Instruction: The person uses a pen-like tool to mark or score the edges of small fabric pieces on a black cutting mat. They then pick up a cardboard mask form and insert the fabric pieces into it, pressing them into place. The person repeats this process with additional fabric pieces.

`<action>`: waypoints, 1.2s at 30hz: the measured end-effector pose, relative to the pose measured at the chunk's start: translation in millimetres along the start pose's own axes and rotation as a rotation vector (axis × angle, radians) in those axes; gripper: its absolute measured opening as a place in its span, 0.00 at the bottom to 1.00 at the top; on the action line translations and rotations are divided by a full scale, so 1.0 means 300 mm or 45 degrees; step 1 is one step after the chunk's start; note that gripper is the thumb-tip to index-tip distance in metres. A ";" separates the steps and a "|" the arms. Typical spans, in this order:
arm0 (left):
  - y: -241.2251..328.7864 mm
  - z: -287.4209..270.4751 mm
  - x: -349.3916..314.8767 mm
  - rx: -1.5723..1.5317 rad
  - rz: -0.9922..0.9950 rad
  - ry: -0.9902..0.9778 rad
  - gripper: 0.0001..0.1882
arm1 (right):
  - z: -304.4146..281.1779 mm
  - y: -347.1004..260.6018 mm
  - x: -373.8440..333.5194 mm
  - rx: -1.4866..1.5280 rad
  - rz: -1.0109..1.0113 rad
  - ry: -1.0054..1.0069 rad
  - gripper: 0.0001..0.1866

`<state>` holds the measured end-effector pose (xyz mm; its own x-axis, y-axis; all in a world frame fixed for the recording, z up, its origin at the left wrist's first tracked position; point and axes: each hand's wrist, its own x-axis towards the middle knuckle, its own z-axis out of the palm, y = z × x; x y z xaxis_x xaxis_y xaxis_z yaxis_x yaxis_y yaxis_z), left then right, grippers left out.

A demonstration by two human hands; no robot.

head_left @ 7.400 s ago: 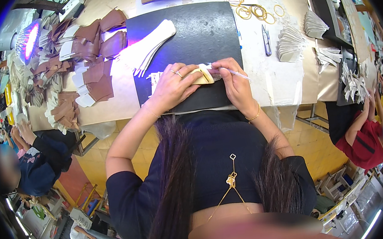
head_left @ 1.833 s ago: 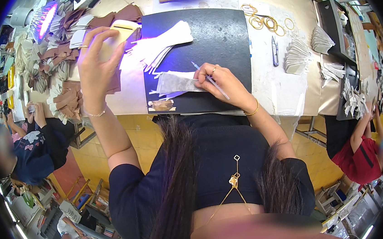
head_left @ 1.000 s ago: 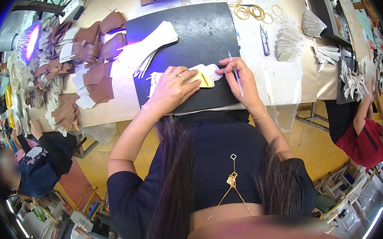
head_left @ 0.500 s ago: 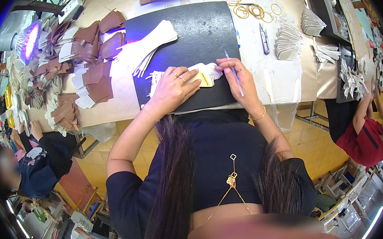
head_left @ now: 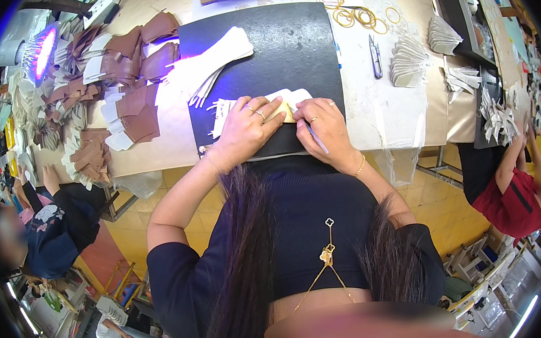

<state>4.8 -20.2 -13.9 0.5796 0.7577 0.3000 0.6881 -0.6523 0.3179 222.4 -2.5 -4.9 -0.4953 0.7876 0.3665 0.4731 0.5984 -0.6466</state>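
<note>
My left hand (head_left: 253,127) lies over a small stack of white cut pieces (head_left: 297,94) and a yellow template (head_left: 288,112), with its fingers laid flat on them. The stack's narrow strip ends (head_left: 220,117) stick out to the left of this hand. My right hand (head_left: 323,126) is closed around a slim pale pen (head_left: 320,143), its back end pointing down toward me. The pen's tip is hidden by the fingers at the template's right edge. Under both hands is a black mat (head_left: 279,46), where a fanned stack of white pieces (head_left: 219,61) lies farther off.
Brown and white cut pieces (head_left: 137,113) cover the left of the table beside a lit lamp (head_left: 42,55). To the right lie snips (head_left: 375,57), yellow rubber bands (head_left: 360,16), fanned pale pieces (head_left: 409,63) and a black tray (head_left: 460,20). People sit at both sides.
My right hand has moved left and turned over, from holding the pen tip-up to bringing it down at the template's edge. The white pieces' right end has flattened out; my left hand stays.
</note>
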 end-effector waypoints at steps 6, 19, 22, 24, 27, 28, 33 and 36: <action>0.007 0.008 -0.009 0.010 -0.029 -0.001 0.13 | 0.010 -0.006 0.013 -0.069 -0.035 -0.040 0.09; 0.008 0.006 -0.014 0.026 -0.035 -0.050 0.15 | -0.017 -0.019 -0.002 -0.127 -0.088 -0.155 0.08; 0.008 0.008 -0.018 0.011 -0.043 -0.052 0.15 | -0.032 -0.017 -0.009 -0.061 -0.077 -0.142 0.07; 0.007 0.010 -0.021 -0.005 -0.044 -0.052 0.16 | -0.031 -0.015 -0.012 0.006 -0.041 -0.076 0.06; 0.002 0.016 -0.026 0.024 -0.021 -0.024 0.16 | -0.025 -0.009 -0.018 0.116 0.105 0.062 0.03; -0.001 0.019 -0.026 0.011 -0.011 -0.007 0.15 | -0.024 -0.006 -0.021 0.158 0.175 0.098 0.02; -0.015 0.027 -0.023 -0.034 0.063 0.090 0.13 | -0.027 0.014 -0.036 0.423 0.450 0.091 0.04; -0.022 0.025 -0.013 -0.166 0.043 0.160 0.12 | -0.023 0.024 -0.035 0.468 0.420 0.094 0.05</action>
<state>1.3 -18.8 -24.0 0.5366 0.7321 0.4195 0.6020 -0.6806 0.4176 236.1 -5.5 -8.9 -0.3034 0.9425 0.1402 0.3015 0.2345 -0.9242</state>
